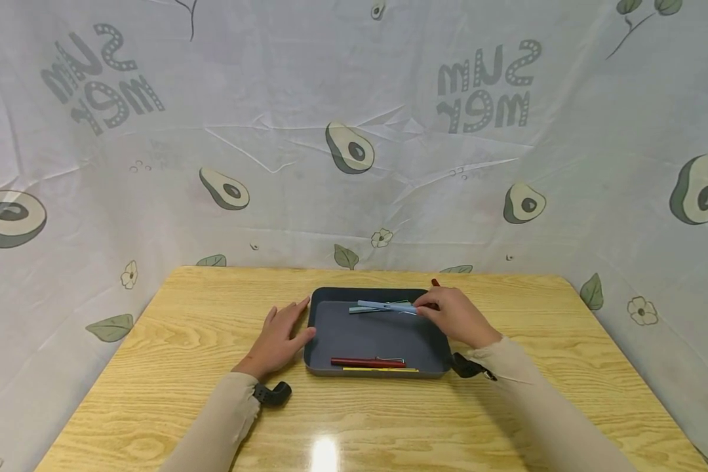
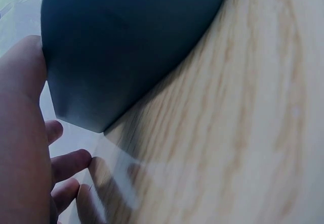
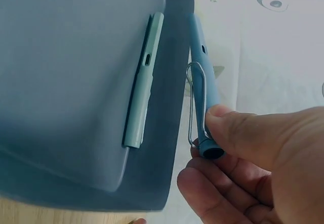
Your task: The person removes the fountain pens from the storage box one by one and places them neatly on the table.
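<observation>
Above the far right part of a dark grey tray (image 1: 366, 334), my right hand (image 1: 451, 316) pinches a light blue pen (image 3: 205, 82) by its cap end, thumb against the wire clip. Beneath that pen, a pale green pen (image 3: 144, 87) lies in the tray along its far side. At the tray's near side are a dark red pen (image 1: 360, 362) with a clip and a yellow pen (image 1: 377, 369). My left hand (image 1: 277, 337) rests at the tray's left edge, thumb touching the rim and fingers extended; its wrist view shows the tray's outer wall (image 2: 116, 47).
Another dark red pen-like piece (image 1: 435, 282) shows past the tray's far right corner, mostly hidden by my right hand. The tray stands on a wood-grain table (image 1: 183, 341). A white curtain (image 1: 283, 196) with avocado prints hangs behind the table and at its sides.
</observation>
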{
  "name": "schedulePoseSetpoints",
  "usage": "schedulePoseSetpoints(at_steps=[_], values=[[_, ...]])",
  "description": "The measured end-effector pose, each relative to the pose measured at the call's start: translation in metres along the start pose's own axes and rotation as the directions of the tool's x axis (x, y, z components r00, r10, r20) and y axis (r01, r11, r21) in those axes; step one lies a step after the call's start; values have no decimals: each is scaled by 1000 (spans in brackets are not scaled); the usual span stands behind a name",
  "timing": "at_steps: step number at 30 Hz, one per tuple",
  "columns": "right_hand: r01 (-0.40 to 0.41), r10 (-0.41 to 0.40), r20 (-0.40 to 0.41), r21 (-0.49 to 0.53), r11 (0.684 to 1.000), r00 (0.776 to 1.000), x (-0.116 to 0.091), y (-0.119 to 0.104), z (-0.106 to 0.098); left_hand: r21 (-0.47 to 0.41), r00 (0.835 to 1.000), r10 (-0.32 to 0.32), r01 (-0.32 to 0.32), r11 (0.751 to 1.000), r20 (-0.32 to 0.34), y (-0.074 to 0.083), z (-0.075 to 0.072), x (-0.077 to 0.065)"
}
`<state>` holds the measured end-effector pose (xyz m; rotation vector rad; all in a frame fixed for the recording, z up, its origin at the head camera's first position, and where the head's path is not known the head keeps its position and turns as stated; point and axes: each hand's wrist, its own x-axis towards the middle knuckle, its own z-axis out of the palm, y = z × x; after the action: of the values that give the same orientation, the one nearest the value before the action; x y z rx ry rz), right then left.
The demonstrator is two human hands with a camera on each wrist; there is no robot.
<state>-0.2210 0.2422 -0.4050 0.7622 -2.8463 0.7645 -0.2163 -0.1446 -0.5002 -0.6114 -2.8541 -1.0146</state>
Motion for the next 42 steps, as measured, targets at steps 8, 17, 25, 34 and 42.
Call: schedulePoseSetpoints(at_steps=[8, 17, 25, 34, 42], values=[[-30, 30, -20, 17, 999, 999, -3, 4, 0, -7, 1000, -13, 13, 1000, -2, 2, -1, -2], [-77, 81, -44, 87, 993, 996, -8, 11, -2, -23, 1000, 3, -3, 1000, -11, 2, -1, -2], [-101, 112, -75, 134, 986, 991, -15, 16, -2, -10, 1000, -1, 1, 1000, -7, 1, -1, 1], [-105, 128, -157, 146, 984, 979, -24, 26, 1, -16, 1000, -18, 18, 1000, 6, 4, -2, -1], [-124, 154, -236, 137, 983, 960, -31, 35, 2, -12, 1000, 0, 0, 1000, -4, 3, -2, -1]])
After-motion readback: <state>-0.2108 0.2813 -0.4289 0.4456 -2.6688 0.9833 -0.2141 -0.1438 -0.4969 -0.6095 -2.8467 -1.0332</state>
